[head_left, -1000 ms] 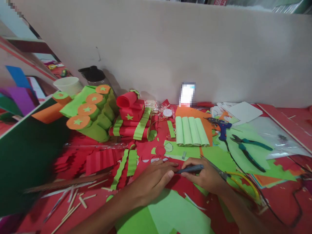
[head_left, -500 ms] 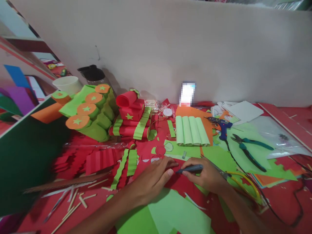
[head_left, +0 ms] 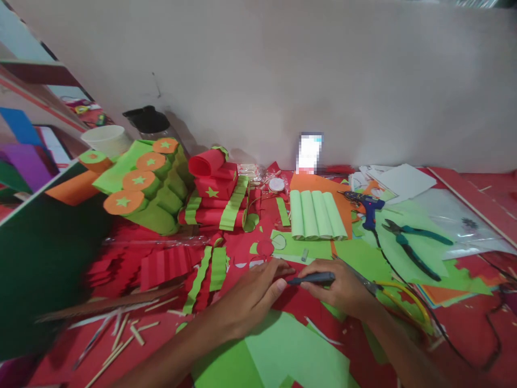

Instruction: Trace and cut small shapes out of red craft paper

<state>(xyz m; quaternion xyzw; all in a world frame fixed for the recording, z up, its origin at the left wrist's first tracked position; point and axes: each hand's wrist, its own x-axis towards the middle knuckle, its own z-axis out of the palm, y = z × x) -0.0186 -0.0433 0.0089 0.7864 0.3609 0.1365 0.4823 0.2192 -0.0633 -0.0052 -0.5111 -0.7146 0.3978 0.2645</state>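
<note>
Held between the thumb and fingers of my right hand (head_left: 341,285) is a dark grey pen (head_left: 317,277), its tip pointing left over a red sheet (head_left: 305,307). My left hand (head_left: 262,291) rests on the same sheet, fingers stretched out and thumb close to the pen tip. What lies under the left fingers is hidden. Just beyond the hands are a green strip with a drawn circle (head_left: 278,242) and four pale green paper rolls (head_left: 317,215) lying side by side. Yellow-handled scissors (head_left: 404,304) lie beside my right wrist.
At the left stand a green-and-orange paper tank-like model (head_left: 161,196) and a red one (head_left: 216,194). A glue gun (head_left: 369,207) with its cord and green-handled pliers (head_left: 416,242) lie right. Wooden sticks (head_left: 115,353) are scattered front left. A phone (head_left: 309,153) leans on the wall.
The pen tip has shifted slightly left, closer to my left thumb. My left hand stays on the red sheet. The whole view has tilted a little.
</note>
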